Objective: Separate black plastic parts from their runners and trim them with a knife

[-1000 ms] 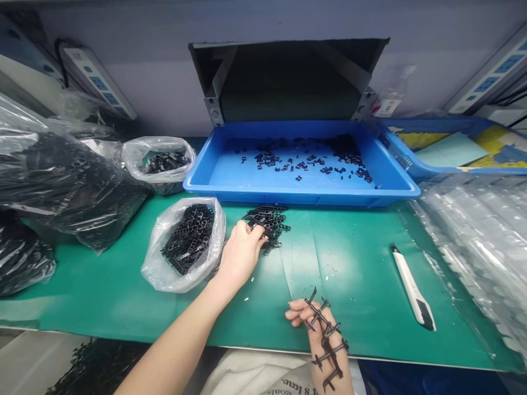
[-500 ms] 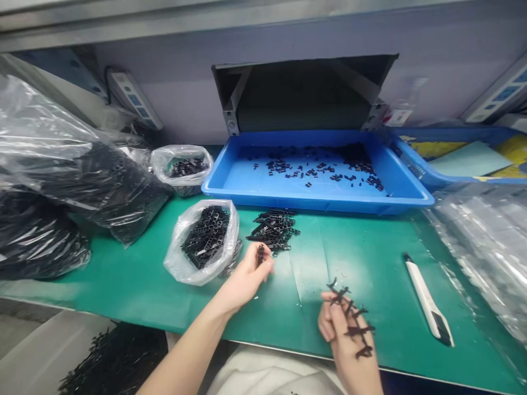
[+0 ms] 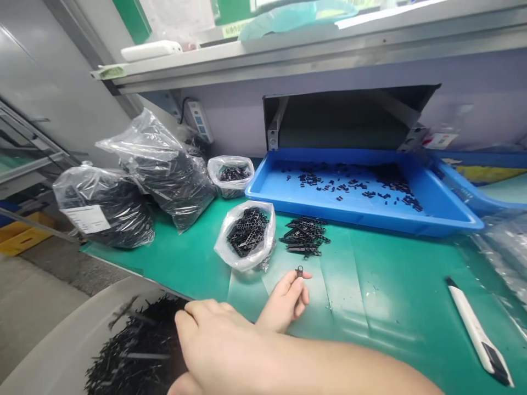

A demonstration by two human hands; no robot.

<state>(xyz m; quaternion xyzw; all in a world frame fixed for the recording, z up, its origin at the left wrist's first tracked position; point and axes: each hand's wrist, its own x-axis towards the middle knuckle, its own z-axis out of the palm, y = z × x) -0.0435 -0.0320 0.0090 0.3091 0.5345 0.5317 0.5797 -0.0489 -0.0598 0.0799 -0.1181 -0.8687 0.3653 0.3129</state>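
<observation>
My left hand point(image 3: 288, 299) is over the green mat, its thumb and index finger pinching a small black plastic part point(image 3: 300, 272) with a ring at its top. My right hand point(image 3: 209, 337) reaches across my left forearm to the left, above a pale bin point(image 3: 45, 343) of black plastic sprues point(image 3: 119, 351). Its fingertips are hidden behind the back of the hand. Blurred dark strips point(image 3: 146, 356) show in the air beside it. Near my left hand lie a pile of black plastic parts point(image 3: 304, 236) and an open clear bag point(image 3: 222, 247) full of similar parts.
A blue tray point(image 3: 296, 206) with scattered small black pieces stands at the back. A smaller open bag point(image 3: 214, 164) and large filled bags point(image 3: 164, 181) sit at left. A white utility knife point(image 3: 473, 323) lies at right. A metal shelf point(image 3: 308, 66) overhangs the bench.
My right hand has swung from the right side of the mat, where it held a branched black sprue, over to the bin. My left hand still pinches a black part. The view has turned left.
</observation>
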